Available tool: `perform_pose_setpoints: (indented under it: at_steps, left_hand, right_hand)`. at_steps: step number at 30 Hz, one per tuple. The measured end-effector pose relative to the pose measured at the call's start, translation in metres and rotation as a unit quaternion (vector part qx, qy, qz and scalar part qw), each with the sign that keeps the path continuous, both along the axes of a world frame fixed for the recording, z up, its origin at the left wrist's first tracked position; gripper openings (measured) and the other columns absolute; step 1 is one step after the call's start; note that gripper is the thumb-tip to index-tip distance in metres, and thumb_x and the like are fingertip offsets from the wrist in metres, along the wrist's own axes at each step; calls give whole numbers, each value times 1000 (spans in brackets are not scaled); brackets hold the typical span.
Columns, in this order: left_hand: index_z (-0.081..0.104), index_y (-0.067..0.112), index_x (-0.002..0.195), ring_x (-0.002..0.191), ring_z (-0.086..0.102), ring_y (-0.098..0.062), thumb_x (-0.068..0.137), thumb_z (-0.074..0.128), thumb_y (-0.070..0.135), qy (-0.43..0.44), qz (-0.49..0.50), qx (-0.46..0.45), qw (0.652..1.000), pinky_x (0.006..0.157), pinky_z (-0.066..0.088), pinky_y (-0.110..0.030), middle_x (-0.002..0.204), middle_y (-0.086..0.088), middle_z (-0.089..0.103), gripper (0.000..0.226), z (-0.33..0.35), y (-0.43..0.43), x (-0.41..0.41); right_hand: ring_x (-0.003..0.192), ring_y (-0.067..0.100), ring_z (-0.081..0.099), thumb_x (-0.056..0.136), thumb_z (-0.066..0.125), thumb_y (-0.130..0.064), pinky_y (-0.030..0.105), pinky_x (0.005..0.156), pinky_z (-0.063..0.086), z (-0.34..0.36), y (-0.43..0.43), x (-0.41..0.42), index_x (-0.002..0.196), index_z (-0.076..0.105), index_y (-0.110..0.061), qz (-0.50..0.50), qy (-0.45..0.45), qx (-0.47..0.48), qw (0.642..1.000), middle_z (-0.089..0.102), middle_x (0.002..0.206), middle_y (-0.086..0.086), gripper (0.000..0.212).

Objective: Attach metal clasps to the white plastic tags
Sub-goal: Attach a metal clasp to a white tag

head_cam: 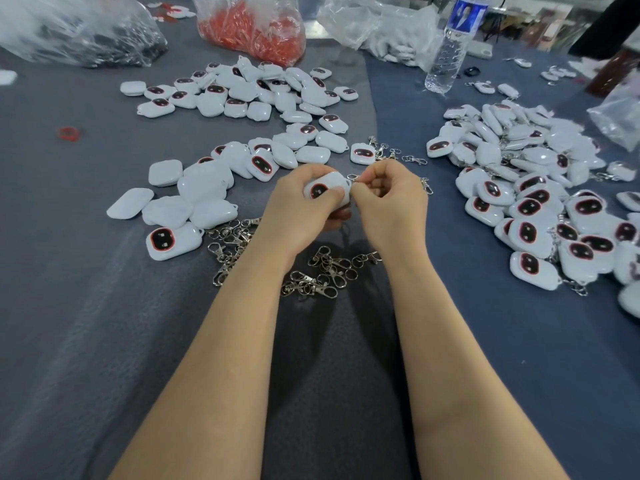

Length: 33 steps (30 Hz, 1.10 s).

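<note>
White tag (323, 191) sits gripped in the left hand (298, 209) at centre; the right hand (388, 199) pinches a clasp ring (354, 177) against the loop at the tag's 1 o'clock corner; threading seems in hand; next, probably working that ring fully through.

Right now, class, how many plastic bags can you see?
4: dark-filled bag far left, red-filled bag back centre, white-filled bag left of the water bottle, small bag right edge. More may be hidden.
</note>
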<state>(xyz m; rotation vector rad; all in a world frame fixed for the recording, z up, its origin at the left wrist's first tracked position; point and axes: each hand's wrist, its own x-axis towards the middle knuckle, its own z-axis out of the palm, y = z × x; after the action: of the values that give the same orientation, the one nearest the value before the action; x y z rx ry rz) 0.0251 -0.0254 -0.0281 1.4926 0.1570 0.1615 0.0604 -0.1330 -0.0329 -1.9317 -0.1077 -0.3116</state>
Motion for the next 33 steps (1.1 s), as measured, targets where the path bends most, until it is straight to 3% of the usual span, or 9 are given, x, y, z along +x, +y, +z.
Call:
perform_pose_setpoints:
  at_steps: [6, 9, 13, 17, 19, 21, 24, 29, 33]
  left_hand:
    - [59, 24, 85, 59, 68, -6, 91, 56, 4, -9, 16, 51, 999, 55, 54, -16, 83, 0, 64, 21, -1, 0, 1]
    - [60, 20, 87, 59, 67, -5, 90, 56, 4, -17, 31, 85, 996, 61, 58, -22, 79, 3, 64, 17, -2, 1, 1]
    - [63, 17, 97, 79, 69, -21, 88, 57, 9, -19, 58, 180, 982, 78, 58, -41, 88, -3, 67, 13, -5, 2, 3]
    - [60, 18, 107, 87, 67, -25, 89, 56, 13, -38, 63, 251, 965, 81, 56, -41, 99, -3, 66, 19, -5, 2, 2]
    - [59, 18, 106, 76, 68, -18, 90, 53, 10, -24, 59, 173, 983, 71, 59, -35, 95, -4, 65, 18, -2, 1, 2]
    - [58, 16, 100, 57, 63, -5, 91, 50, 5, 5, 68, 37, 997, 56, 55, -23, 85, -1, 62, 17, 1, 0, 3]
    - [58, 13, 90, 45, 53, 0, 92, 47, 5, 56, 70, -137, 986, 46, 47, -16, 75, -1, 56, 14, 6, 1, 4]
    - [58, 5, 87, 43, 45, -3, 91, 49, 7, 105, -1, -312, 944, 37, 38, -10, 66, -3, 54, 9, 7, 6, 3]
    - [56, 3, 95, 43, 43, -2, 92, 47, 9, 125, -27, -369, 921, 35, 36, -8, 66, -3, 52, 11, 7, 11, 5]
  right_hand:
    - [56, 3, 42, 74, 58, -2, 10, 52, 37, -1, 1, -1, 66, 54, -22, 9, 0, -18, 1000, 52, 63, -6, 22]
    - [56, 4, 42, 75, 57, 0, 9, 55, 38, -2, 4, -2, 68, 55, -20, 19, -11, -30, 999, 54, 65, -4, 21]
    - [59, 4, 42, 79, 57, 1, 10, 58, 37, -5, 4, -2, 75, 57, -17, 48, -30, -94, 994, 56, 68, 1, 19]
    - [61, 7, 42, 83, 56, 0, 11, 59, 36, -7, 4, -2, 79, 54, -16, 51, -48, -116, 991, 52, 66, -3, 17]
    - [68, 8, 46, 84, 56, -1, 11, 63, 38, -6, 5, -2, 86, 54, -18, 49, -56, -84, 994, 56, 76, -1, 17]
    - [80, 7, 51, 87, 60, -6, 10, 70, 39, -5, 6, -3, 97, 57, -19, 58, -45, -52, 996, 59, 91, -1, 17]
    - [93, 3, 53, 90, 61, -17, 12, 80, 40, -4, 8, -2, 100, 63, -20, 71, -31, -70, 994, 61, 98, -10, 10]
    - [69, -8, 55, 90, 60, -11, 4, 65, 40, 0, 11, -5, 88, 61, -22, 59, -40, 20, 997, 61, 80, -13, 11]
    - [68, -3, 53, 90, 61, -11, 7, 65, 41, 3, 14, -8, 85, 58, -27, 68, -46, 46, 996, 58, 77, -13, 18]
